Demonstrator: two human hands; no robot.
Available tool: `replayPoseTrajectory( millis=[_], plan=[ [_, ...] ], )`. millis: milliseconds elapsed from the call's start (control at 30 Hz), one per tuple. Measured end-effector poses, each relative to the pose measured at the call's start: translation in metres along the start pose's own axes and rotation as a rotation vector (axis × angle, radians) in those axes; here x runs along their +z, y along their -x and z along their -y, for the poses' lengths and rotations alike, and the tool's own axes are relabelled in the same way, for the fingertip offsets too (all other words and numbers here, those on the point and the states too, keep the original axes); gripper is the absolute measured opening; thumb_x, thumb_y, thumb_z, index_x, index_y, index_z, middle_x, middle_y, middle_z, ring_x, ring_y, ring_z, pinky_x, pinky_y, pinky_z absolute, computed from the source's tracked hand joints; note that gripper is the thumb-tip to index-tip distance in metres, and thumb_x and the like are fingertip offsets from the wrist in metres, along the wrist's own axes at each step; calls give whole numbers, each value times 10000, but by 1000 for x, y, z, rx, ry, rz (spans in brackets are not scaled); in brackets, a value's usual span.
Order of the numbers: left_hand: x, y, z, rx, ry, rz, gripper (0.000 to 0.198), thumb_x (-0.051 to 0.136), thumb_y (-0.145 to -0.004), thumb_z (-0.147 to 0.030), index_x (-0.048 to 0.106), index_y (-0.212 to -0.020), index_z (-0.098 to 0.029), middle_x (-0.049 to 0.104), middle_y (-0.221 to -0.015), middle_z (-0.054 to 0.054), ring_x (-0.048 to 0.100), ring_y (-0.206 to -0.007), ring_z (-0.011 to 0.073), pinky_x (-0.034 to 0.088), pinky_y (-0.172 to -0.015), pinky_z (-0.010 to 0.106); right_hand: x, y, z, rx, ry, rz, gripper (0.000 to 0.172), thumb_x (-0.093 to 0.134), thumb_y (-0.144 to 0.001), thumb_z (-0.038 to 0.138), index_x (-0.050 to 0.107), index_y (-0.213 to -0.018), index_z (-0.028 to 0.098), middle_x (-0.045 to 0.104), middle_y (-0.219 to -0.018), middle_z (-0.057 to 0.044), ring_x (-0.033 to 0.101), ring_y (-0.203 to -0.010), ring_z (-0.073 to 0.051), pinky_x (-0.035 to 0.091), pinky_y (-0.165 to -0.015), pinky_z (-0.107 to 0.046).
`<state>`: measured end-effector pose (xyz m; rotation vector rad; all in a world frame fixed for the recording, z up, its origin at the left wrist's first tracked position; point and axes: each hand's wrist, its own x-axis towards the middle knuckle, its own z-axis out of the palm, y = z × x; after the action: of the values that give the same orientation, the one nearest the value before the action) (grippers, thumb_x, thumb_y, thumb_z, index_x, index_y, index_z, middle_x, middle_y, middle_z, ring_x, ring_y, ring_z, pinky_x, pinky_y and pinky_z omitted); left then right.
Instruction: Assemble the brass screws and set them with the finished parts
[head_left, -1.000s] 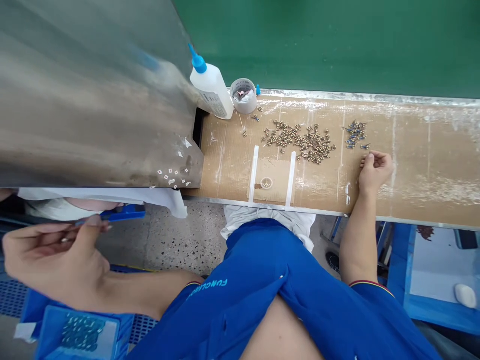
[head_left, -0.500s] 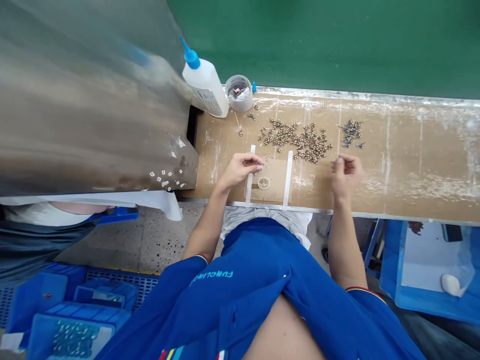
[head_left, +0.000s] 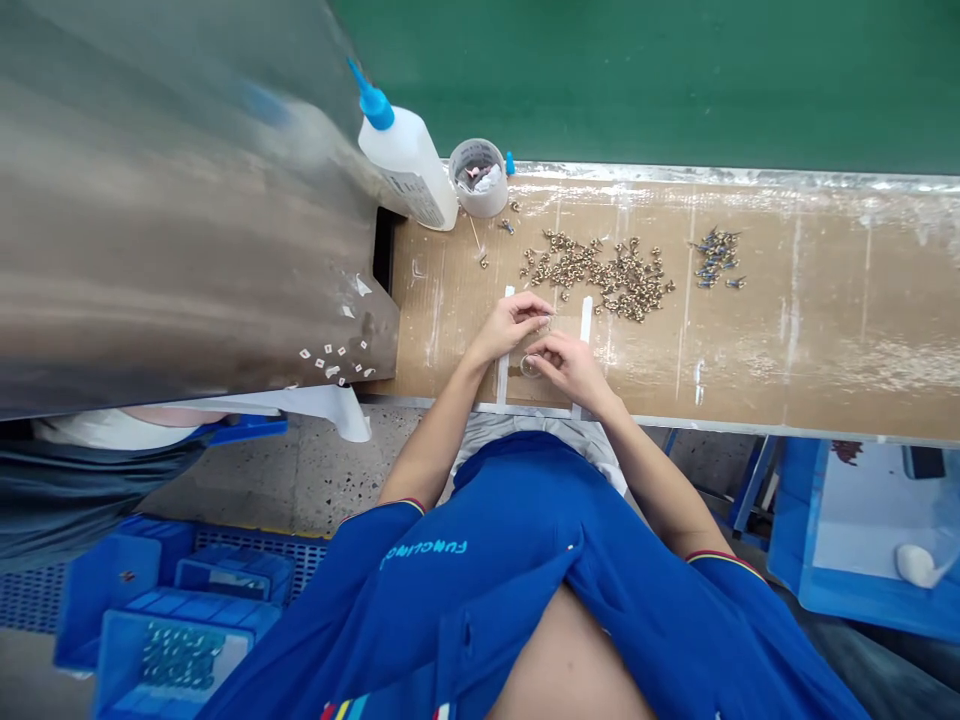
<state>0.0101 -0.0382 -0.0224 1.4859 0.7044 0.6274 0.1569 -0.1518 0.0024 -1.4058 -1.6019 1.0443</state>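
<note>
Bright, even light with faint shadows; glare smears across the steel panel [head_left: 172, 230], and the frame's edges bow slightly

Light-blue capitals run across the blue work jacket [head_left: 480, 610], on the chest at the lower middle of the frame: the lettering [head_left: 424, 552] reads roughly "FUNCLIMB", though the last letters are uncertain in the folds of the cloth. At the upper left of the bench [head_left: 675, 290], a white squeeze bottle [head_left: 405, 160] carries a label [head_left: 415, 195] whose fine print is too small to read.
</note>
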Motion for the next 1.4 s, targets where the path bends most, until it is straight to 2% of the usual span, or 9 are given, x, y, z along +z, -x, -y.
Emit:
replayPoseTrajectory(
  millis=[133,300,500,667,833,1000,1100,1400],
  plan=[
    [0,1,1,57,-40,-4,315,736,-862,-463,755,-923,-155,730,-976,82,660,-923,174,537,-863,311,-2,-2,1,-35,2,16,187,644,-982,377,734,-895,237,692,-917,-58,612,-731,-187,515,-679,-329],
    [2,3,4,74,-76,-35,334,719,-877,-473,752,-954,-149,738,-1007,96,668,-943,185,543,-874,316,-4,-5,2,-74,38,18,164,609,-991,322,713,-897,236,676,-944,-65,625,-794,-202,528,-736,-350],
    [6,6,9,8,-21,-30,381,722,-856,-474,733,-994,-119,739,-967,93,657,-770,157,557,-719,294,-17,8,-2,-98,62,2,193,587,-1008,366,678,-892,242,671,-967,-83,633,-861,-233,534,-763,-380],
    [9,6,10,8,-18,-26,279,712,-857,-378,737,-955,-118,742,-940,86,642,-708,132,561,-694,276,-12,18,-1,-67,19,-17,260,571,-1023,427,672,-874,240,669,-950,-79,607,-781,-200,504,-664,-338],
    [9,7,6,22,-68,-25,195,681,-857,-265,734,-965,-111,754,-904,81,671,-705,137,568,-714,274,-5,14,-2,-56,-83,-164,322,601,-1002,526,674,-872,241,698,-926,-60,637,-800,-192,512,-664,-321],
    [8,5,5,-14,-114,7,154,699,-843,-224,744,-945,-117,759,-844,63,703,-735,143,565,-718,252,-19,0,-5,-6,-183,-451,373,635,-962,609,660,-914,240,703,-835,-23,671,-777,-176,550,-713,-319],
    [9,5,4,-25,-135,4,128,697,-848,-205,750,-930,-122,758,-815,54,706,-729,138,560,-716,244,-26,-10,-7,-17,-143,-562,375,628,-964,614,650,-921,242,710,-836,-21,682,-770,-171,559,-724,-323],
    [10,6,1,-35,-138,-4,110,693,-849,-166,752,-929,-119,763,-808,45,706,-721,126,552,-716,228,-21,-15,-13,-30,15,-539,400,575,-988,614,665,-912,232,725,-838,-33,695,-765,-181,551,-714,-330]
  ],
)
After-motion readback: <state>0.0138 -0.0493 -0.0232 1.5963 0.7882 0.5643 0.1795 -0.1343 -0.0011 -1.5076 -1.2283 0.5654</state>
